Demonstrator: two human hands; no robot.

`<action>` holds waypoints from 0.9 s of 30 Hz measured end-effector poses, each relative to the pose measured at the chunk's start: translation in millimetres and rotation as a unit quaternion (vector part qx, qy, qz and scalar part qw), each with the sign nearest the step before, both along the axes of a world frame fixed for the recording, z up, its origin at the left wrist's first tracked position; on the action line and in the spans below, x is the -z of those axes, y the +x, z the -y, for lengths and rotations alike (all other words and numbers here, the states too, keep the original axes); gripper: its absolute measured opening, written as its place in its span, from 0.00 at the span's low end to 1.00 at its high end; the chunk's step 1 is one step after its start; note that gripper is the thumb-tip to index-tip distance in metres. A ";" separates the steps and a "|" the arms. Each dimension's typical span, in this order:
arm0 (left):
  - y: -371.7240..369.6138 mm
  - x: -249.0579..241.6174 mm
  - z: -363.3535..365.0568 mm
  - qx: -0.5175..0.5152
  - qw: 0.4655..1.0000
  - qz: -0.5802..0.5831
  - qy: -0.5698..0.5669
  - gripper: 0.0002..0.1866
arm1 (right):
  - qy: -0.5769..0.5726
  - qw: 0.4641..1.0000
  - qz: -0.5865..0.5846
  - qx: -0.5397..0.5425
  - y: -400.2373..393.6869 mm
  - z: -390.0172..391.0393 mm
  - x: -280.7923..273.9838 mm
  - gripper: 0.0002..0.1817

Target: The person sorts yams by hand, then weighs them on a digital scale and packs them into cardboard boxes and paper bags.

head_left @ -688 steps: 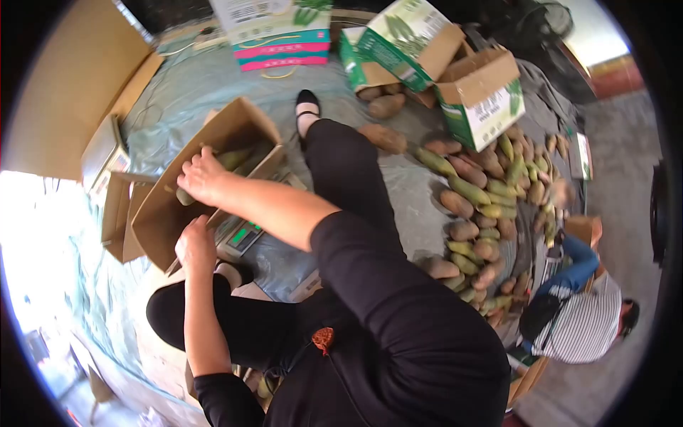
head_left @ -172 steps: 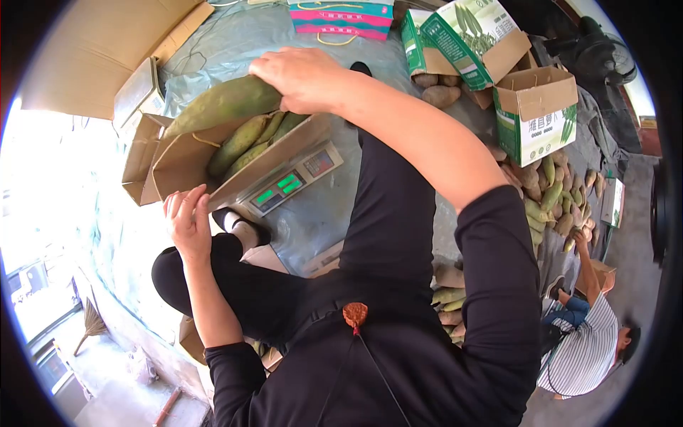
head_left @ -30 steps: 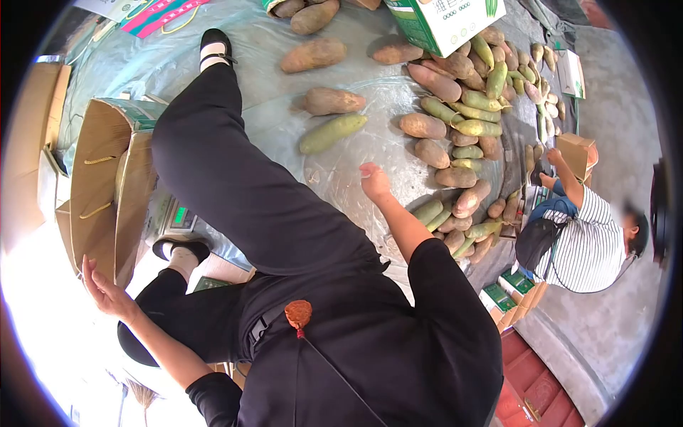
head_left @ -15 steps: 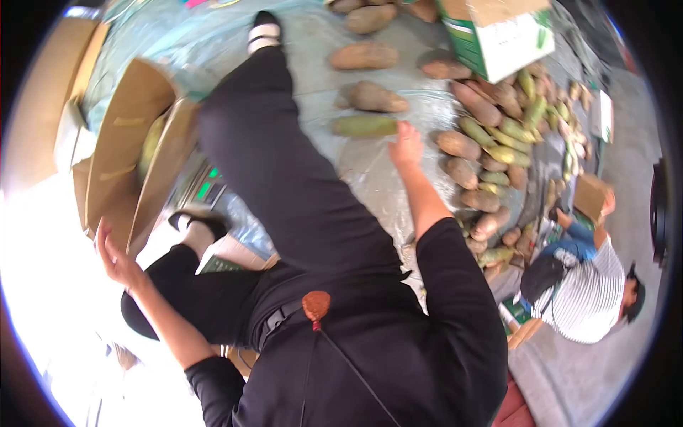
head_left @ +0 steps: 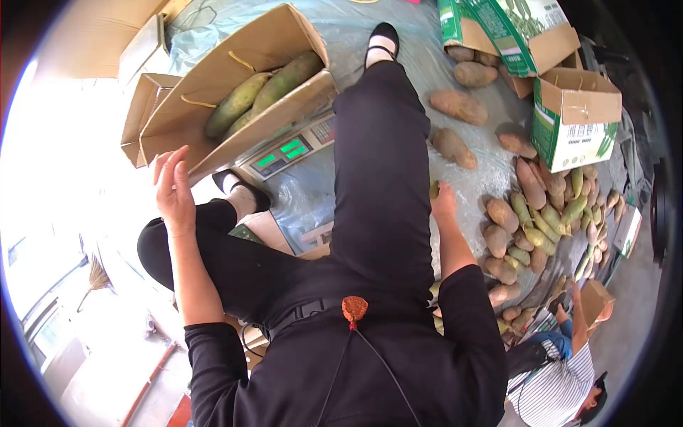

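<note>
My left hand is raised beside the lower corner of an open cardboard box, its fingers loosely curved and apart, holding nothing. Inside the box lie long green radishes. The box rests on a scale with lit green displays. Low beside my thigh, my right hand is closed on a green radish. Only a small green end of it shows, as my leg hides the rest.
Large brown oblong roots lie on the plastic sheet, with a mixed heap of brown and green ones further right. Green-and-white cartons stand behind them. A person in a striped shirt handles a small box at lower right.
My view has swung left, bringing the box's contents and scale displays into sight. My right hand has drawn back towards my leg with the green radish. My left hand stays near the box.
</note>
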State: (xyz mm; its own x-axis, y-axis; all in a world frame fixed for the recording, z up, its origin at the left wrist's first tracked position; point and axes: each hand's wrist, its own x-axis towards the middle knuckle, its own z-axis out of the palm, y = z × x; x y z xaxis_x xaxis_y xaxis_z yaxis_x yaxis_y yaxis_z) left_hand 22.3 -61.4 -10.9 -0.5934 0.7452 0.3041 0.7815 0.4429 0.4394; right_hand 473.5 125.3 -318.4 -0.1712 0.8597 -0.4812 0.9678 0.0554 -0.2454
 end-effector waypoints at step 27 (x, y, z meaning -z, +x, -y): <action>0.6 -16.2 3.2 -0.011 1.000 0.017 0.020 0.07 | 0.263 0.863 -0.312 -0.297 -209.1 -146.2 -336.3 0.32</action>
